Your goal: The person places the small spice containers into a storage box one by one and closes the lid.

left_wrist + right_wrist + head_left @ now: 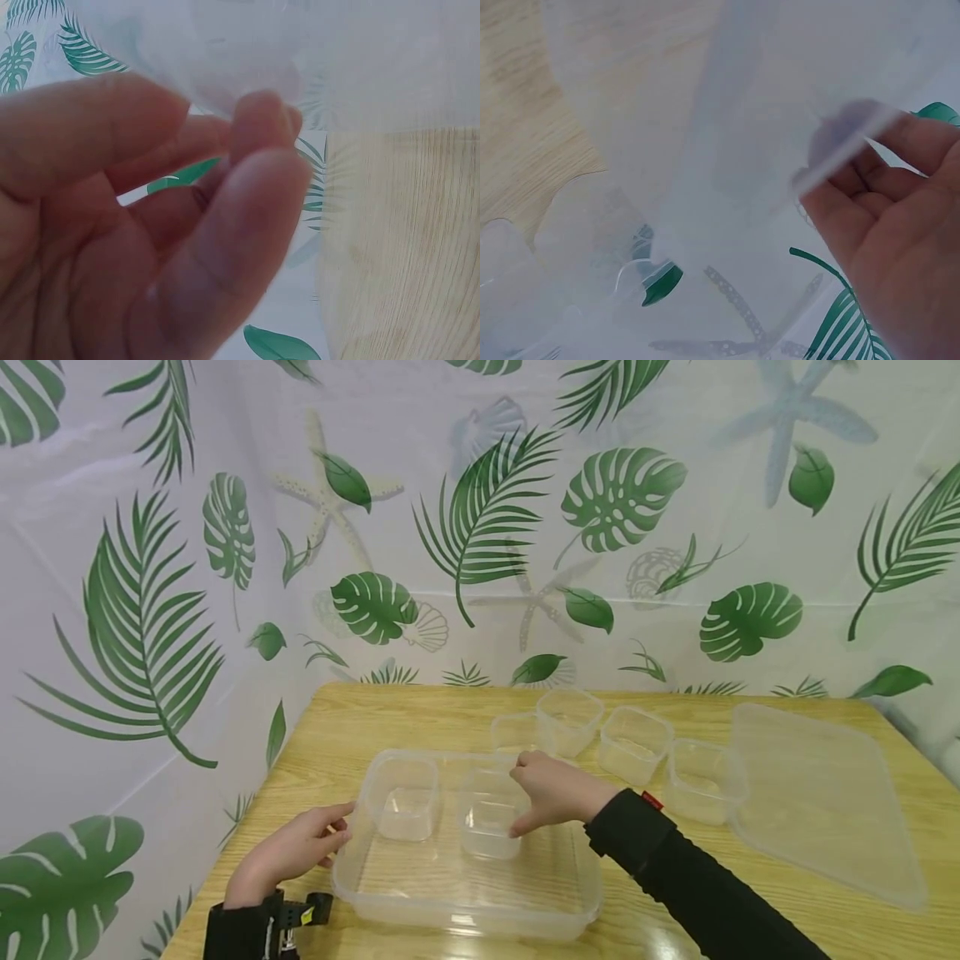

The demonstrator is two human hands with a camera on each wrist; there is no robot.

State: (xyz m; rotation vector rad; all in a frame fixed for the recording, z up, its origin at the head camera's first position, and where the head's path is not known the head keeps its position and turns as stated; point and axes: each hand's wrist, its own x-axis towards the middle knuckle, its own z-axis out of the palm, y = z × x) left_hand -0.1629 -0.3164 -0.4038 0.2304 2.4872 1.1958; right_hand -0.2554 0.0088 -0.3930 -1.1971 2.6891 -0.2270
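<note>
In large tub [465, 893], right hand [551, 793] gripping small cup [489, 820]

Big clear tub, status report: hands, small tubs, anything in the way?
Left hand grips big tub at left rim. Right hand holds second small tub inside it, beside first. Four more tubs and lid wait behind, not blocking.

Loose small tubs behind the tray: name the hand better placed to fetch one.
Right. The right hand is nearest the loose tubs; the left hand holds the tray rim opposite.
</note>
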